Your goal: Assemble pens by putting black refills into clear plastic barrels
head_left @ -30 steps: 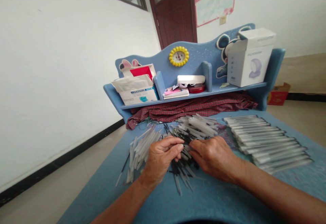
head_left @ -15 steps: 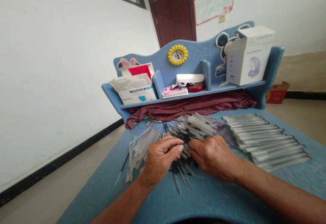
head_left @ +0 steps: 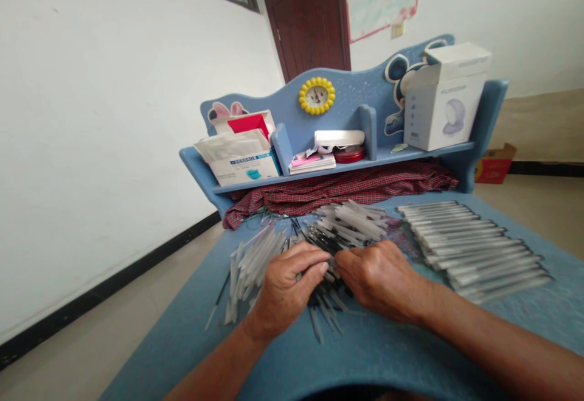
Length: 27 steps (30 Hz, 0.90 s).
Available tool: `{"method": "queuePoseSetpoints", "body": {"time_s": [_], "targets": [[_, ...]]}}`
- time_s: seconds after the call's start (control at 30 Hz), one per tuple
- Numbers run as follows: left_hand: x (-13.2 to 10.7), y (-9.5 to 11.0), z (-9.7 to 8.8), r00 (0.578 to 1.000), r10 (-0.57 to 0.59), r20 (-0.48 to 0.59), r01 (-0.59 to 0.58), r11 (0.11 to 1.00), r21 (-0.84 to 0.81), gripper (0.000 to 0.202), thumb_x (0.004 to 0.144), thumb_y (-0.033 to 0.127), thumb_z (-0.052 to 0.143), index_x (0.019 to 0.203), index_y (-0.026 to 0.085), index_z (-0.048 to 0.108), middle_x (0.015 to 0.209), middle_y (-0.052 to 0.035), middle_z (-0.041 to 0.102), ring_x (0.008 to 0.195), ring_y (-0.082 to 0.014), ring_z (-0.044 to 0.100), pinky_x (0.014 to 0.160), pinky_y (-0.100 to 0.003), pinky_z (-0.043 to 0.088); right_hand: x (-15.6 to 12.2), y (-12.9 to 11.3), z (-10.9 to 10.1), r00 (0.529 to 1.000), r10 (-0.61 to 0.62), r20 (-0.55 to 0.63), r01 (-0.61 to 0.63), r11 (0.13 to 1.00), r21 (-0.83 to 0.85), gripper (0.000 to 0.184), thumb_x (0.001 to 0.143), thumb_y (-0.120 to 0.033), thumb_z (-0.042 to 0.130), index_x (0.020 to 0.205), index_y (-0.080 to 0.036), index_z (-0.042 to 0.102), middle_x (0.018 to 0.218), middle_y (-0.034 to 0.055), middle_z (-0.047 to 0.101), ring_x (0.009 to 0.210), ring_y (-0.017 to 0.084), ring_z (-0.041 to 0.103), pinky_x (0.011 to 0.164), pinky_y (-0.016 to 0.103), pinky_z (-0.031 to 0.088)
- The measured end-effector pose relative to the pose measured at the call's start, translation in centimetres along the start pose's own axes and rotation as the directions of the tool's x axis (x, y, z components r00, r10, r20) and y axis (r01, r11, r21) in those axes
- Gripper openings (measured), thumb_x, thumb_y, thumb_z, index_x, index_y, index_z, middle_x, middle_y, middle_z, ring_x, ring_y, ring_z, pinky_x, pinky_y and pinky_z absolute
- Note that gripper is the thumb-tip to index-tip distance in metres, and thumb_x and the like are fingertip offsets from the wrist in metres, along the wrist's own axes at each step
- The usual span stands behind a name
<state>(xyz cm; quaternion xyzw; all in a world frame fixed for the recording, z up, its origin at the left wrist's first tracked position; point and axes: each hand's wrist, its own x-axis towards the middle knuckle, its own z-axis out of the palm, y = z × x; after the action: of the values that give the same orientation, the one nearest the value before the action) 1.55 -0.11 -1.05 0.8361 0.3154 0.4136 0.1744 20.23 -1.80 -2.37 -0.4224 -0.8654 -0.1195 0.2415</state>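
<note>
My left hand [head_left: 288, 285] is closed in a pinch above the middle of a heap of pen parts. A greyish end, apparently of a pen barrel, shows between its thumb and forefinger. Fingertips nearly touching it, my right hand [head_left: 381, 272] is also pinched closed, but what it grips is hidden. Frosted pen barrels [head_left: 260, 261] lie to the left of the hands, with more barrels [head_left: 353, 221] behind them. Thin black pen pieces [head_left: 323, 240] are strewn under and around the fingers. On the right, pens with dark ends [head_left: 474, 249] lie side by side in a slanting row.
A blue shelf [head_left: 392, 156] stands along the desk's back. It carries a mask box [head_left: 249, 167], a white carton [head_left: 449, 100] and a red round case [head_left: 350, 155]. Red checked cloth [head_left: 337, 191] is bunched beneath it, on the blue desk [head_left: 191, 334].
The hands have drawn slightly closer together, the right one shifting a little left. The whole view has moved slightly; the heap and the row of pens look the same.
</note>
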Motion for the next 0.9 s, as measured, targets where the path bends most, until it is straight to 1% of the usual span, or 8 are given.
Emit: {"method": "queuePoseSetpoints", "body": {"time_s": [0.1,0.2,0.27,0.37,0.47,0.57,0.73,0.9], "targets": [[-0.01,0.19,-0.09,0.998,0.061,0.000,-0.061,0.998,0.028,0.018,0.081,0.008,0.060,0.090,0.017,0.073,0.083,-0.0051,0.068,0.077,-0.0138,0.065,0.071,-0.021,0.051,0.02,0.07,-0.14,1.000,-0.015,0.007,0.016,1.000,-0.014,0.012,0.080,-0.010,0.050,0.075,-0.016,0.059,0.064,0.0030,0.068,0.047,0.016,0.060,0.046,0.030,0.013],[0.00,0.31,-0.15,0.998,0.062,0.004,-0.062,0.998,0.015,0.016,0.080,0.009,0.061,0.089,0.016,0.073,0.082,-0.0053,0.068,0.077,-0.0141,0.065,0.072,-0.021,0.051,0.04,0.09,-0.27,1.000,-0.021,0.012,0.021,0.999,-0.024,0.011,0.078,-0.009,0.050,0.075,-0.016,0.059,0.063,0.0029,0.068,0.046,0.016,0.059,0.046,0.030,0.012],[-0.03,0.24,-0.11,1.000,0.025,0.002,-0.025,1.000,-0.001,0.014,0.080,0.012,0.062,0.088,0.015,0.072,0.080,-0.0051,0.067,0.073,-0.0140,0.064,0.068,-0.021,0.051,0.04,0.07,-0.34,1.000,-0.018,0.013,0.018,0.999,-0.028,0.011,0.079,-0.011,0.050,0.077,-0.016,0.060,0.063,0.0028,0.068,0.046,0.016,0.060,0.046,0.030,0.012],[-0.19,-0.02,0.10,0.997,-0.073,-0.019,0.073,0.997,-0.015,0.012,0.079,0.017,0.064,0.088,0.015,0.072,0.073,-0.0028,0.063,0.062,-0.0119,0.059,0.057,-0.020,0.049,0.03,0.01,-0.44,1.000,-0.017,0.017,0.017,0.999,-0.038,0.011,0.080,-0.011,0.050,0.078,-0.016,0.060,0.064,0.0030,0.068,0.047,0.017,0.060,0.046,0.031,0.013],[-0.31,-0.16,0.33,0.981,-0.187,-0.050,0.185,0.982,-0.046,0.008,0.077,0.020,0.065,0.080,0.016,0.070,0.067,-0.0007,0.060,0.056,-0.0105,0.056,0.052,-0.019,0.046,0.04,-0.05,-0.51,0.999,-0.027,0.021,0.028,0.999,-0.043,0.011,0.080,-0.010,0.050,0.078,-0.016,0.059,0.064,0.0030,0.068,0.048,0.016,0.060,0.046,0.031,0.013],[-0.25,0.01,0.42,0.964,-0.260,-0.050,0.254,0.962,-0.106,0.006,0.075,0.020,0.065,0.073,0.015,0.068,0.061,0.0009,0.059,0.051,-0.0096,0.055,0.048,-0.018,0.045,0.06,-0.10,-0.54,0.999,-0.034,0.026,0.035,0.999,-0.040,0.011,0.080,-0.008,0.050,0.079,-0.016,0.058,0.066,0.0029,0.068,0.049,0.015,0.060,0.046,0.030,0.013],[-0.09,0.40,0.33,0.949,-0.314,-0.035,0.303,0.936,-0.180,0.007,0.074,0.019,0.065,0.076,0.015,0.070,0.061,0.0011,0.059,0.046,-0.0084,0.054,0.044,-0.017,0.045,0.02,-0.06,-0.42,0.998,-0.041,0.048,0.043,0.998,-0.040,0.010,0.078,-0.008,0.050,0.079,-0.015,0.057,0.066,0.0029,0.068,0.049,0.015,0.060,0.045,0.030,0.013],[-0.25,0.18,0.22,0.964,-0.266,-0.017,0.260,0.954,-0.149,0.011,0.075,0.019,0.064,0.081,0.014,0.072,0.069,-0.0019,0.062,0.049,-0.0091,0.057,0.047,-0.019,0.047,-0.02,-0.03,-0.38,0.997,-0.052,0.053,0.054,0.998,-0.035,0.009,0.079,-0.009,0.049,0.079,-0.015,0.056,0.066,0.0031,0.068,0.048,0.014,0.058,0.046,0.030,0.013]]}}
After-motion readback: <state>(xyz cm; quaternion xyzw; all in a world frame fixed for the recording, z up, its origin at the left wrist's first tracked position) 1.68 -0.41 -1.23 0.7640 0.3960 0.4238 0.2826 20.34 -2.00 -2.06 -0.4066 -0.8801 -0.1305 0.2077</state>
